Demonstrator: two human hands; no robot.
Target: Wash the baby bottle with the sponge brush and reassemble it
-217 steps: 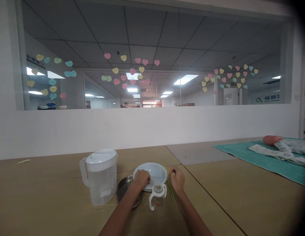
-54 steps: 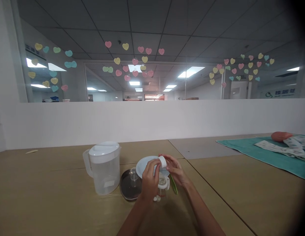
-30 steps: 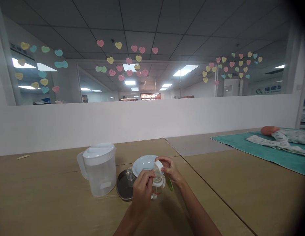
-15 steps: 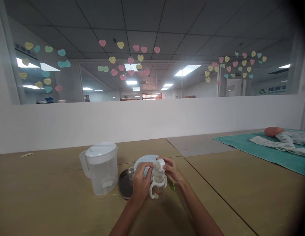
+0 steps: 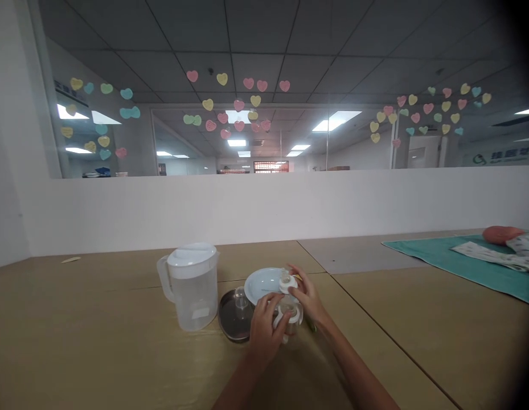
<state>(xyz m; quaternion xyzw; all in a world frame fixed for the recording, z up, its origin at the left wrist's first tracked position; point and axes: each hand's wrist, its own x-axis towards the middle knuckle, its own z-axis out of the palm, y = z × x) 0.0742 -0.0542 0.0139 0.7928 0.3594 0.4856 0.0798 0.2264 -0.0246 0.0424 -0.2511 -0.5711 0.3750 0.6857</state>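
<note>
My right hand (image 5: 309, 299) pinches the white collar of a bottle nipple (image 5: 286, 281), its clear teat pointing up. Just below it stands a clear baby bottle (image 5: 293, 326) with white handles and an uncovered mouth. My left hand (image 5: 265, 326) has its fingers closed round the bottle's neck. Behind the hands lies a pale blue plate (image 5: 259, 280). To the left, a small clear cap (image 5: 241, 297) sits on a dark metal tray (image 5: 234, 327). Part of a green item shows under my right wrist, its kind hidden.
A lidded clear plastic pitcher (image 5: 195, 290) stands left of the tray. On the right lies a teal cloth (image 5: 443, 259) with a patterned garment (image 5: 486, 255) and a reddish-orange rounded object (image 5: 501, 234). A white wall (image 5: 247, 208) with a window borders the table's back.
My left hand has left the nipple and moved down to the bottle's neck. The nipple, tilted sideways before, now points up in my right hand. The view has turned slightly left.
</note>
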